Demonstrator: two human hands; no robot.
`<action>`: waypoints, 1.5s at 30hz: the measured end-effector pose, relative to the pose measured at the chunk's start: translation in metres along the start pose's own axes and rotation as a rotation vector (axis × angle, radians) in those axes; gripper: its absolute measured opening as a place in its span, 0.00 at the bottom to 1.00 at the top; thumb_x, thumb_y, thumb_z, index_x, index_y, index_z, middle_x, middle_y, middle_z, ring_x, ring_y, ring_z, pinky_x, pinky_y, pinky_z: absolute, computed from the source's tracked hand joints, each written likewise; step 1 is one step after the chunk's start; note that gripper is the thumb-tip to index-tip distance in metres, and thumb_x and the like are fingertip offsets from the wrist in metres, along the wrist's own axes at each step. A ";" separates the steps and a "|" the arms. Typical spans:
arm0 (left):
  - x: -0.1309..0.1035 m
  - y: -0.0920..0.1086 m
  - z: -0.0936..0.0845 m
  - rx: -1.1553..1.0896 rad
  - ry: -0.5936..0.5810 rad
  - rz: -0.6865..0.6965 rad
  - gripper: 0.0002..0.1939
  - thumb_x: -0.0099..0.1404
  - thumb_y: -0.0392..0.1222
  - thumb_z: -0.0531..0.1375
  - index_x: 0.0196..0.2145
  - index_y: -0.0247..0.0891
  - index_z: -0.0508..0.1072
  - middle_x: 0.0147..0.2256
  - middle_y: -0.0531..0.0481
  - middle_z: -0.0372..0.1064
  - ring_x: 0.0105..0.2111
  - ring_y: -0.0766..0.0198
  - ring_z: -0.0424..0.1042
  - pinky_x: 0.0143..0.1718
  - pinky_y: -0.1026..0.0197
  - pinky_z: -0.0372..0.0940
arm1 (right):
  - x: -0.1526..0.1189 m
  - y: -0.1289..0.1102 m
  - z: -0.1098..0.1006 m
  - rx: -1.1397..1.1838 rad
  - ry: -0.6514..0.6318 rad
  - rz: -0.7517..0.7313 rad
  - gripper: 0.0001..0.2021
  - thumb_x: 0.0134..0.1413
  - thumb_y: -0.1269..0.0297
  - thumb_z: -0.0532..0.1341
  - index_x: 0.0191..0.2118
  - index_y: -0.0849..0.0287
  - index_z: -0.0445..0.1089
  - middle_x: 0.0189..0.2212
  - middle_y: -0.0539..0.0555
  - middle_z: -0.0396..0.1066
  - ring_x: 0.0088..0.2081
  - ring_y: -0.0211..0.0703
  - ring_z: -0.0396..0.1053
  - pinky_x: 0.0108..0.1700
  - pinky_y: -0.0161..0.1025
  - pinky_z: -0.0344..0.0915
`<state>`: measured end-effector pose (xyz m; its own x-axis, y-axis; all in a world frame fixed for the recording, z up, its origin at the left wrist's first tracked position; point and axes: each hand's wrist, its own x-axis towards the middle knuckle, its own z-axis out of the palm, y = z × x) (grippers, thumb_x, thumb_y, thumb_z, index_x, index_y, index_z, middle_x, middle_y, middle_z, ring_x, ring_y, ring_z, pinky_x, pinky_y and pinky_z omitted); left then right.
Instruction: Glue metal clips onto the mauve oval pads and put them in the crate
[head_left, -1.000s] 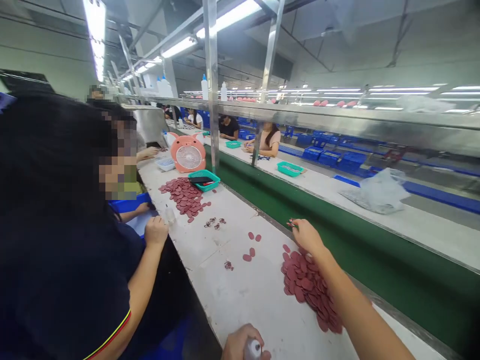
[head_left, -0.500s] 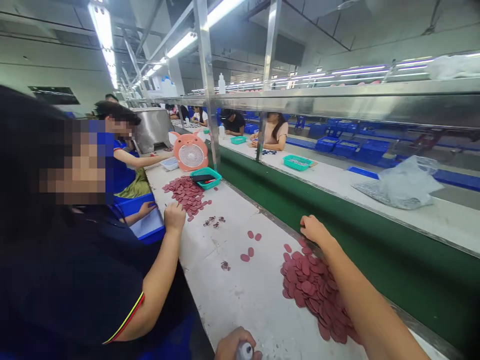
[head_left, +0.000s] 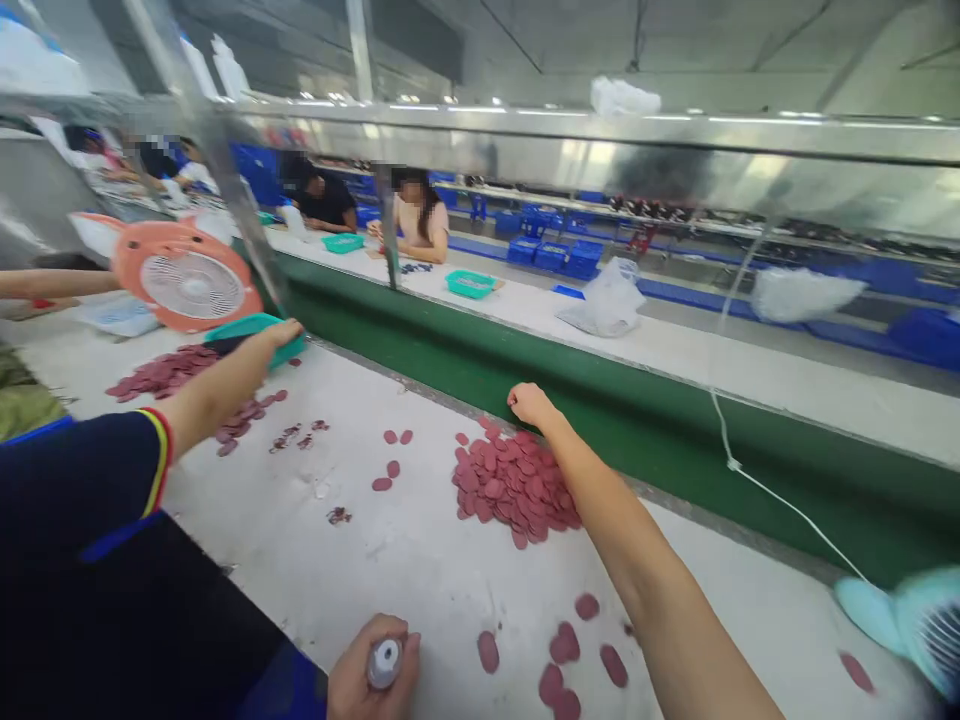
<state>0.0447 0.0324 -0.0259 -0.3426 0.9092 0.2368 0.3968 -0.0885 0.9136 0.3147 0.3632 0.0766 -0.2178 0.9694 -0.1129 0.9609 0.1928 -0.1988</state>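
My left hand (head_left: 349,670) is wrapped round a small clear bottle (head_left: 385,660) with a pale nozzle, low at the front of the white table. Stretched away from me, my right hand (head_left: 531,404) hangs at the edge of the green conveyor belt (head_left: 420,365), just past a heap of dark red oval pieces (head_left: 514,480). Its fingers are curled closed, and whatever they may hold is hidden. Several loose red ovals (head_left: 488,652) lie between my left hand and my right forearm. Two small pairs of ovals (head_left: 382,484) sit left of the heap.
At left, a co-worker's arm (head_left: 225,395) reaches over a second red heap (head_left: 161,372) to a green basket (head_left: 289,345). An orange fan (head_left: 187,280) stands behind. Small dark metal bits (head_left: 339,515) dot the table. A light-blue fan (head_left: 919,620) stands at right, near a white cord (head_left: 787,505).
My view has swung right, bringing the loose ovals and blue fan into sight. The co-worker's hand has moved forward to the green basket. Both my hands keep much the same pose.
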 end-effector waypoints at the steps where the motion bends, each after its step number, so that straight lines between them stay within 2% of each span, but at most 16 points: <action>1: 0.000 -0.004 -0.002 0.023 -0.002 0.023 0.08 0.59 0.49 0.64 0.29 0.43 0.73 0.24 0.53 0.72 0.22 0.60 0.70 0.25 0.61 0.66 | -0.010 0.005 -0.005 0.020 -0.005 0.011 0.15 0.65 0.58 0.62 0.53 0.59 0.70 0.53 0.58 0.71 0.50 0.49 0.72 0.51 0.52 0.72; 5: 0.001 -0.018 -0.008 0.099 -0.027 0.098 0.09 0.57 0.46 0.67 0.33 0.40 0.74 0.29 0.51 0.76 0.27 0.60 0.75 0.32 0.60 0.70 | -0.076 0.037 -0.021 0.111 -0.041 0.061 0.15 0.65 0.57 0.62 0.52 0.61 0.70 0.52 0.57 0.72 0.50 0.50 0.72 0.52 0.53 0.71; 9: 0.002 -0.028 -0.012 0.139 -0.070 0.176 0.11 0.59 0.47 0.67 0.35 0.39 0.75 0.30 0.51 0.76 0.27 0.61 0.75 0.33 0.62 0.71 | -0.199 0.058 -0.022 0.202 -0.176 0.092 0.11 0.63 0.58 0.64 0.44 0.61 0.74 0.41 0.53 0.76 0.41 0.44 0.74 0.46 0.46 0.72; 12: 0.006 -0.032 -0.013 0.126 -0.210 0.179 0.13 0.59 0.50 0.67 0.37 0.39 0.75 0.31 0.52 0.77 0.29 0.61 0.76 0.33 0.63 0.71 | -0.292 0.054 -0.005 0.250 -0.266 0.146 0.03 0.58 0.67 0.65 0.37 0.60 0.75 0.35 0.51 0.76 0.34 0.40 0.73 0.39 0.39 0.70; 14: 0.009 -0.034 -0.012 0.071 -0.276 0.162 0.13 0.59 0.48 0.68 0.38 0.39 0.76 0.32 0.52 0.77 0.30 0.61 0.76 0.34 0.64 0.71 | -0.336 0.047 0.011 0.250 -0.254 0.205 0.06 0.54 0.74 0.62 0.35 0.58 0.76 0.35 0.51 0.77 0.35 0.41 0.73 0.38 0.38 0.68; 18: 0.007 -0.030 -0.019 -0.067 -0.349 0.146 0.09 0.60 0.43 0.68 0.37 0.39 0.75 0.28 0.54 0.75 0.25 0.65 0.73 0.29 0.66 0.68 | -0.373 0.024 0.031 0.243 -0.128 0.253 0.14 0.50 0.76 0.58 0.39 0.54 0.77 0.42 0.54 0.77 0.43 0.48 0.74 0.45 0.41 0.69; 21: -0.005 -0.020 -0.033 -0.096 -0.386 0.181 0.07 0.62 0.42 0.66 0.37 0.39 0.74 0.27 0.54 0.73 0.25 0.65 0.72 0.28 0.66 0.68 | -0.373 -0.006 0.035 0.246 0.032 0.255 0.12 0.58 0.67 0.58 0.44 0.55 0.76 0.52 0.59 0.73 0.49 0.56 0.73 0.49 0.49 0.69; 23: -0.019 -0.012 -0.045 -0.132 -0.430 0.205 0.05 0.63 0.41 0.64 0.37 0.39 0.73 0.25 0.55 0.71 0.22 0.67 0.69 0.24 0.67 0.65 | -0.367 -0.035 0.040 0.319 0.127 0.224 0.13 0.62 0.60 0.56 0.47 0.55 0.74 0.55 0.60 0.71 0.51 0.56 0.72 0.47 0.48 0.71; 27: -0.058 0.001 -0.063 -0.246 -0.523 0.242 0.05 0.63 0.40 0.62 0.37 0.39 0.72 0.23 0.54 0.68 0.21 0.68 0.66 0.24 0.66 0.64 | -0.344 -0.101 0.063 0.552 0.184 0.098 0.13 0.66 0.55 0.54 0.46 0.52 0.73 0.44 0.55 0.77 0.36 0.46 0.77 0.34 0.40 0.74; 30: -0.085 -0.001 -0.072 -0.345 -0.578 0.255 0.07 0.63 0.44 0.62 0.37 0.39 0.72 0.21 0.54 0.66 0.20 0.68 0.64 0.23 0.66 0.62 | -0.314 -0.133 0.087 0.559 0.227 0.057 0.13 0.67 0.57 0.54 0.47 0.55 0.73 0.42 0.56 0.78 0.38 0.45 0.78 0.36 0.39 0.75; 33: -0.103 -0.006 -0.079 -0.402 -0.633 0.206 0.11 0.65 0.49 0.62 0.37 0.38 0.72 0.21 0.54 0.66 0.20 0.69 0.64 0.24 0.65 0.63 | -0.277 -0.146 0.104 0.500 0.286 0.027 0.11 0.68 0.62 0.56 0.50 0.60 0.71 0.42 0.56 0.77 0.44 0.45 0.76 0.46 0.44 0.74; 36: -0.110 -0.008 -0.088 -0.413 -0.679 0.100 0.13 0.70 0.50 0.60 0.44 0.37 0.74 0.37 0.48 0.74 0.31 0.64 0.73 0.34 0.60 0.72 | -0.242 -0.152 0.112 0.390 0.325 -0.046 0.13 0.67 0.61 0.60 0.53 0.60 0.70 0.49 0.57 0.73 0.48 0.48 0.73 0.51 0.52 0.72; 38: -0.110 -0.006 -0.093 -0.419 -0.696 0.031 0.14 0.71 0.50 0.59 0.49 0.40 0.73 0.48 0.44 0.72 0.42 0.59 0.74 0.42 0.53 0.74 | -0.220 -0.158 0.113 0.305 0.316 -0.144 0.15 0.66 0.61 0.61 0.55 0.58 0.69 0.55 0.58 0.70 0.53 0.51 0.70 0.55 0.55 0.70; 40: -0.109 -0.003 -0.098 -0.429 -0.711 -0.034 0.15 0.71 0.50 0.58 0.52 0.44 0.73 0.54 0.42 0.70 0.47 0.56 0.72 0.46 0.50 0.74 | -0.202 -0.164 0.114 0.223 0.276 -0.255 0.15 0.66 0.62 0.62 0.55 0.57 0.69 0.57 0.58 0.68 0.56 0.52 0.69 0.56 0.56 0.69; 43: -0.109 -0.002 -0.099 -0.450 -0.738 -0.131 0.14 0.71 0.49 0.58 0.50 0.42 0.73 0.50 0.43 0.71 0.43 0.58 0.73 0.43 0.52 0.74 | -0.181 -0.170 0.116 0.119 0.215 -0.344 0.13 0.66 0.62 0.62 0.53 0.58 0.70 0.56 0.58 0.69 0.55 0.51 0.69 0.56 0.55 0.69; 45: -0.110 -0.002 -0.096 -0.465 -0.755 -0.198 0.15 0.69 0.51 0.60 0.45 0.37 0.73 0.38 0.48 0.73 0.32 0.64 0.72 0.35 0.59 0.72 | -0.172 -0.171 0.118 0.074 0.191 -0.346 0.12 0.66 0.61 0.62 0.52 0.58 0.71 0.54 0.58 0.70 0.53 0.50 0.70 0.55 0.54 0.69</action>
<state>-0.0003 -0.1067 -0.0222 0.3463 0.9356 -0.0690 -0.0496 0.0917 0.9946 0.1682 0.1454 0.0156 -0.4838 0.8614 0.1546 0.8201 0.5079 -0.2634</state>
